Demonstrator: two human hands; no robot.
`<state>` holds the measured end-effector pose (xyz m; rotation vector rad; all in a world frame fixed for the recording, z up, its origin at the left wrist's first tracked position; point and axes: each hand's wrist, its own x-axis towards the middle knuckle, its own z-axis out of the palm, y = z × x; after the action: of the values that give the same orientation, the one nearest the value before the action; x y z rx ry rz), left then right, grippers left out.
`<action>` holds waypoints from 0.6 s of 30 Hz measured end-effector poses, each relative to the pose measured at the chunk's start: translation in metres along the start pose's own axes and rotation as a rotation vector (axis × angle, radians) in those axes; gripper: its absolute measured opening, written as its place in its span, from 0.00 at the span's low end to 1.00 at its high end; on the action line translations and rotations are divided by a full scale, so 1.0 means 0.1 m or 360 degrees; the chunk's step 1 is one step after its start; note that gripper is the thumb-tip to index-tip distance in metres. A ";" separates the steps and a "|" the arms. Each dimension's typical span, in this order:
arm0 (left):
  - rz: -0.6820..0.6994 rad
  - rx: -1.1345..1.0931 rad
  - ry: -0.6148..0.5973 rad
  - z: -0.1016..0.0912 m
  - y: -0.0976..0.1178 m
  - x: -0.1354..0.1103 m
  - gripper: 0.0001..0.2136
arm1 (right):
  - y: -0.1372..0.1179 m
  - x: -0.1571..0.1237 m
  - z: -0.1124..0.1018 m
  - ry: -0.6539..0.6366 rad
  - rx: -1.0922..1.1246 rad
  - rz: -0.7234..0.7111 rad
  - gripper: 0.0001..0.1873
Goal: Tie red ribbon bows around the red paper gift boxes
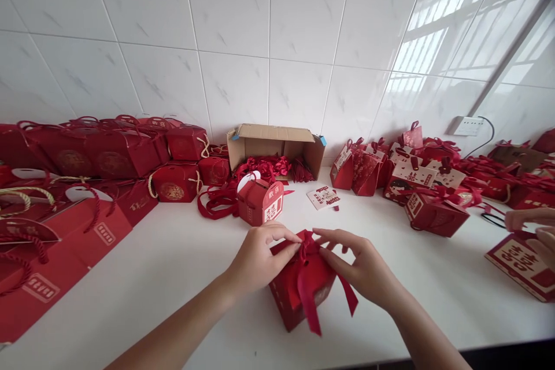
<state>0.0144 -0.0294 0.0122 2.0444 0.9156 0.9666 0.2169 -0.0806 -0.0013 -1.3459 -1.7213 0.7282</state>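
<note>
A red gift box (286, 303) stands on the white table in front of me. On its top is a red ribbon (309, 295) tied in a bow, and two tails hang down the front and right side. My left hand (262, 254) pinches the bow's left side between thumb and fingertips. From the right, my right hand (366, 263) has its thumb and fingers closed at the other side of the bow. The bow's knot is partly covered by my fingertips.
Behind the box sit a small red carton (260, 202) and a cardboard box (276, 130) of red ribbons. Red bags (65, 260) crowd the left, finished boxes (437, 217) the right. Another person's hand (531, 219) touches a red box (520, 266) at the right edge.
</note>
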 end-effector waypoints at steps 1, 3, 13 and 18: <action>0.0003 0.0024 -0.0031 -0.02 0.01 0.00 0.06 | 0.01 -0.01 0.00 0.0047 -0.0138 -0.0078 0.18; -0.0006 0.0065 -0.0084 -0.05 0.03 0.00 0.06 | 0.00 -0.05 -0.02 0.0070 -0.0309 -0.0200 0.22; 0.0007 0.0177 -0.0278 -0.19 0.12 0.06 0.06 | -0.29 0.06 -0.08 -0.0168 -0.0094 0.0010 0.20; 0.0037 0.0294 -0.0365 -0.26 0.17 0.10 0.05 | -0.24 0.28 -0.03 -0.0273 0.0093 -0.0115 0.05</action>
<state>0.0026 -0.0228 0.0415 2.2695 0.8862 0.6612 0.2052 -0.0605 0.0267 -1.2043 -1.8580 0.8675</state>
